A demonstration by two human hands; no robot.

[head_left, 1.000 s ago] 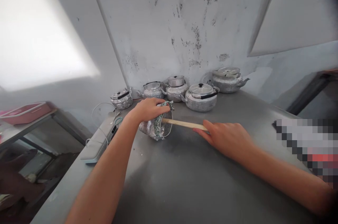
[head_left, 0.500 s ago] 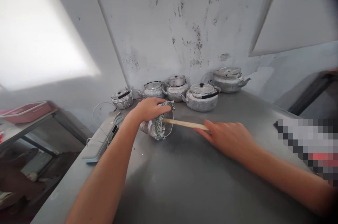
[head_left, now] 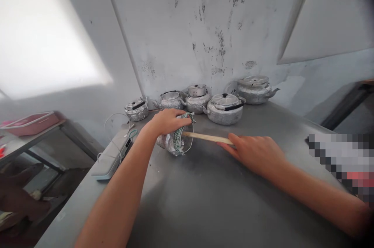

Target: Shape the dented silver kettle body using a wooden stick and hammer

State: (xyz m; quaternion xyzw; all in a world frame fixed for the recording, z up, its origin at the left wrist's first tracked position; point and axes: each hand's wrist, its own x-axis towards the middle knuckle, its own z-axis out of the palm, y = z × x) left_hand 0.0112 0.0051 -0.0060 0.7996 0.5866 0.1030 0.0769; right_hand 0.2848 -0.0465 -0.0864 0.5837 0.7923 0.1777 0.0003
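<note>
My left hand (head_left: 170, 121) grips the top of a metal pot (head_left: 168, 143) that lies tipped on its side, its open mouth turned to the right. Green-and-white patterned material (head_left: 177, 139) lines the pot's rim, partly under my fingers. A pale wooden stick (head_left: 208, 137) runs into the pot's mouth; its far end is hidden inside. My right hand (head_left: 254, 153) is closed round the stick's near end, to the right of the pot.
Several silver kettles stand along the wall, among them a lidded one (head_left: 224, 111) and a larger one (head_left: 254, 94). At the left edge of the grey table (head_left: 198, 201) lies a white device (head_left: 112, 158) with cables. A pink basket (head_left: 32, 126) sits on another table.
The whole view has shifted slightly. Both hands keep their grip, and the stick stays inside the pot's mouth at almost the same angle.
</note>
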